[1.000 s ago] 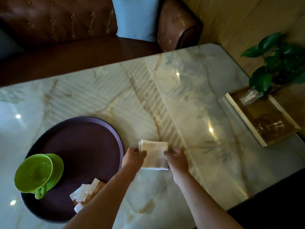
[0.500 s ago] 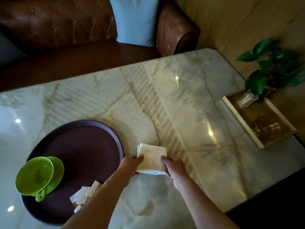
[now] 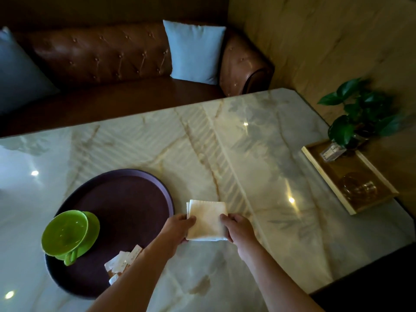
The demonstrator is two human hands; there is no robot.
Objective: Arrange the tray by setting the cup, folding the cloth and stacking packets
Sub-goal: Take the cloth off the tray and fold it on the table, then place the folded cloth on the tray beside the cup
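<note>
both hands, left and right, pinch the folded cloth on the tabletop beside the round tray; i'd keep edges squared, then press the crease flat.

A café or lounge seating corner. A tufted brown leather sofa with pale blue cushions faces a polished marble surface. A potted plant stands beside it.

A wooden tray holding a glass sits at the marble table's right edge, beside a leafy plant. Behind the far edge, a brown leather sofa carries a pale blue cushion.
</note>
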